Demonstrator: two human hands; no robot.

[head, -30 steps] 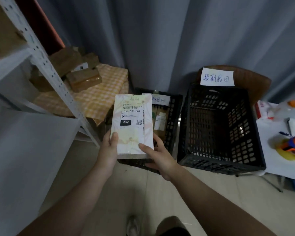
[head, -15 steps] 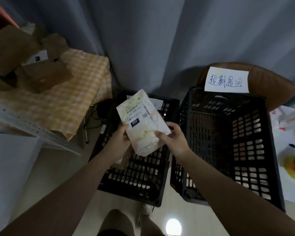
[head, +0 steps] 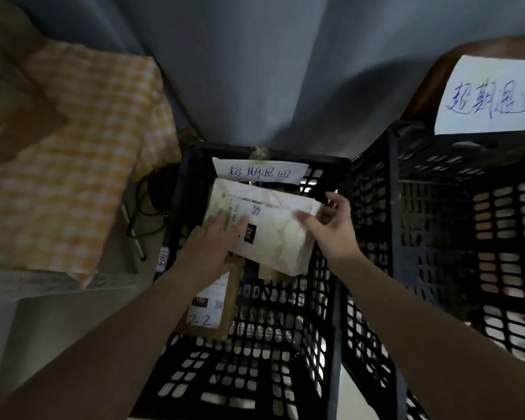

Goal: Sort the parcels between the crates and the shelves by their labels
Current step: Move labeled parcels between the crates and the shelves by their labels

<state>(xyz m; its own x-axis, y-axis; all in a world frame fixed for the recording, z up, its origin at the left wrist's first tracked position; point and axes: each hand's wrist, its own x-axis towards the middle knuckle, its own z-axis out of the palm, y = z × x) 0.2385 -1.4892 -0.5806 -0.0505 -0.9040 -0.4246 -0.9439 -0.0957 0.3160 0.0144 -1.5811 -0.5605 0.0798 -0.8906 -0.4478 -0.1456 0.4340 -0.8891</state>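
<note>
Single head-worn view, steeply downward and close over two black crates (head: 340, 298) against a curtain (head: 285, 71).

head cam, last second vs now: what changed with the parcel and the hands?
The white parcel went from held up in front of the crates down into the left crate, now lying partly over the brown parcel. The left hand gave up its grip and lies flat on top; the right hand still pinches the right edge. The right crate and the paper notes stayed put.
</note>
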